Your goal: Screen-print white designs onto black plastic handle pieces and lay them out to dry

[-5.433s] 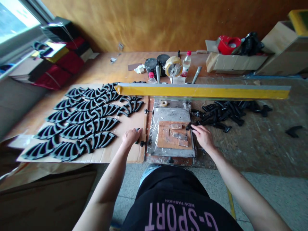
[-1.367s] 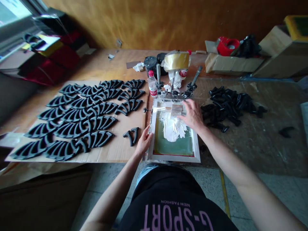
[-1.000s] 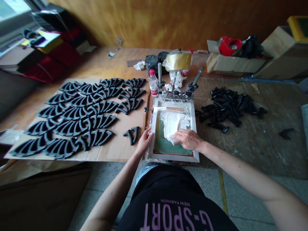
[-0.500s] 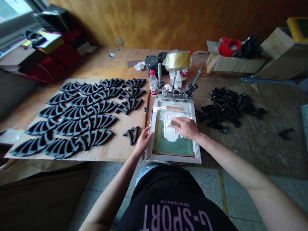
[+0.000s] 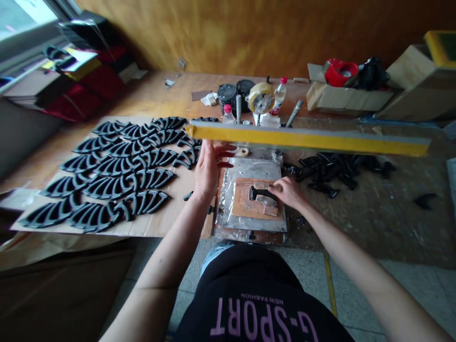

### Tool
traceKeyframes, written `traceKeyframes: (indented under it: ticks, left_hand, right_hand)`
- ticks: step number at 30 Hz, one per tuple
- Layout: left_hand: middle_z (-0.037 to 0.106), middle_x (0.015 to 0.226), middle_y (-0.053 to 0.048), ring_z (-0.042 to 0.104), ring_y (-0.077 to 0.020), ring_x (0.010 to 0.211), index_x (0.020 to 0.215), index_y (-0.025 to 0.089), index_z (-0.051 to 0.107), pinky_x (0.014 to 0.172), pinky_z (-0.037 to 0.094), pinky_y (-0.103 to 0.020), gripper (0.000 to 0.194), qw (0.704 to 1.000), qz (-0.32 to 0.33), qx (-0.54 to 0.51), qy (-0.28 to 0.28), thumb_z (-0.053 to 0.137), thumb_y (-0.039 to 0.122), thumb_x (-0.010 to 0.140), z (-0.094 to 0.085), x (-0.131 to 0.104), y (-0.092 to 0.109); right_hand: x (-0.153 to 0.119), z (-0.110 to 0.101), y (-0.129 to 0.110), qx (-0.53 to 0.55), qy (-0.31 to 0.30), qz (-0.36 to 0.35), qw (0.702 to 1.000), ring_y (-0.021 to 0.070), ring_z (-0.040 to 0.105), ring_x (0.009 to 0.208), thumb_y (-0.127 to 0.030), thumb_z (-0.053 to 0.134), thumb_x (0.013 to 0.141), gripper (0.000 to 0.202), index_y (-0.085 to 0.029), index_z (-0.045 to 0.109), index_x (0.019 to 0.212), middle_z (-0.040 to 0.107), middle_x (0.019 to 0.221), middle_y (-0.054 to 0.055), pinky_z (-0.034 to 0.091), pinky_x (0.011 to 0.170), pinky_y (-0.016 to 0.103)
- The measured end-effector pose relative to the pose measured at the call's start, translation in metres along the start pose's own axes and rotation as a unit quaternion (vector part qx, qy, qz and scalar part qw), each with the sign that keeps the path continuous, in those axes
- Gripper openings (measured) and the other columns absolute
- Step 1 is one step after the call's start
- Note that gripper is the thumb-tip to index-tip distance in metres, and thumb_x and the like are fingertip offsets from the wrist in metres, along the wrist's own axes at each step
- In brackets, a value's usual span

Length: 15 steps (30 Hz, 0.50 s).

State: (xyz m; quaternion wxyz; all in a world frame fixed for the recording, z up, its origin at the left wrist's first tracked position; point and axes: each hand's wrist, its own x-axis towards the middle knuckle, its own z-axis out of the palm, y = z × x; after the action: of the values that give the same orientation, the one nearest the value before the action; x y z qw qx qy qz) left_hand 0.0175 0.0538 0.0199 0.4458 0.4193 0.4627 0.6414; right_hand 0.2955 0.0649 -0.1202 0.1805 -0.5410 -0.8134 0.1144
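Note:
The screen-printing frame [image 5: 309, 140] is tipped up, so its yellow front edge spans the view as a long bar. My left hand [image 5: 207, 171] is just under that bar's left end, fingers spread and pointing right; whether it touches the frame I cannot tell. Below lies a wooden jig [image 5: 242, 197] on a grey metal base plate [image 5: 254, 225]. A curved black plastic handle [image 5: 262, 192] rests on the jig. My right hand [image 5: 288, 191] pinches the handle's right end between thumb and fingers.
Rows of black handles [image 5: 110, 183] cover a cardboard sheet on the left. A loose heap of them [image 5: 338, 166] lies on the right. Behind stand dark tubs [image 5: 227, 95], a tape roll [image 5: 261, 97] and bottles [image 5: 280, 97]. Cardboard boxes [image 5: 347, 97] sit at the back right.
The screen frame has swung up from lying flat, baring the jig and handle. My right hand has left the white ink and squeegee and now grips the handle. My left hand has risen with the frame.

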Motion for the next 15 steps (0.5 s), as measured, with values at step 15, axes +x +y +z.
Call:
traceKeyframes:
  ticks: [15]
  left_hand:
    - [0.07, 0.082, -0.009, 0.065, -0.0158, 0.059, 0.091, 0.014, 0.059, 0.05, 0.051, -0.025, 0.04, 0.912, -0.408, 0.039, 0.035, 0.05, 0.053, 0.085, -0.084, -0.107, -0.116]
  right_hand:
    - [-0.03, 0.003, -0.011, 0.001, 0.003, 0.033, 0.999, 0.0213, 0.055, 0.093, -0.015, 0.055, 0.089, 0.008, -0.019, 0.062, 0.087, 0.064, 0.094, 0.007, 0.041, 0.081, 0.031]
